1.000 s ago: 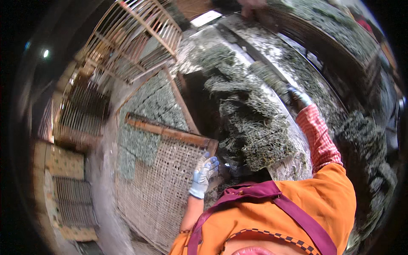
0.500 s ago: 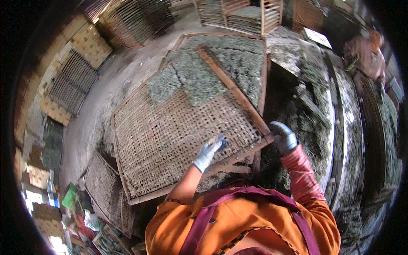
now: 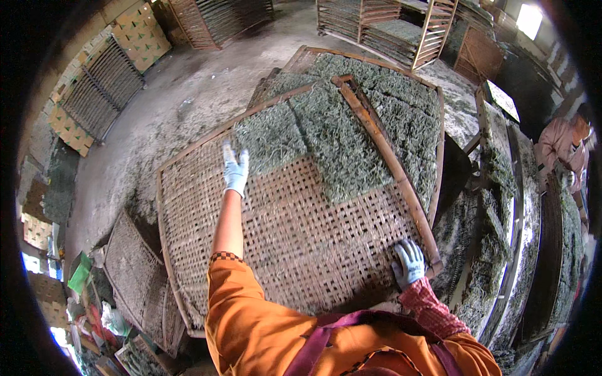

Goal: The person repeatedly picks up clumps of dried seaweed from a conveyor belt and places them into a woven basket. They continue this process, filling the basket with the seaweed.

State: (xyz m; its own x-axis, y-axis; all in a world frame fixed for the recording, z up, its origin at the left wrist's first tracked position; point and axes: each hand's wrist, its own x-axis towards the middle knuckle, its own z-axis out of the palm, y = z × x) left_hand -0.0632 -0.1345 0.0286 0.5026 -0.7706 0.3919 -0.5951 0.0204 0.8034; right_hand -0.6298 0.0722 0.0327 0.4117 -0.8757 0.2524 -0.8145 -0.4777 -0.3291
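A large woven bamboo tray with a wooden frame lies in front of me. Matted grey-green plant sheets cover its far part, split by a seam; the near part shows bare weave. My left hand, in a pale glove, is stretched far out with fingers apart, by the left edge of the plant sheets. Whether it touches them I cannot tell. At the near right corner, my right hand, also gloved, rests with extended fingers over the weave beside the wooden frame bar.
Beneath lies another tray of plant sheets. Wooden slatted racks stand at the back. Right of me run long benches heaped with shredded plant stalks; a co-worker stands beyond them. Another woven tray leans at the left.
My left hand has gone from the near weave outward to the far left. My right hand has moved from outside the frame corner onto the weave. The view has shifted too.
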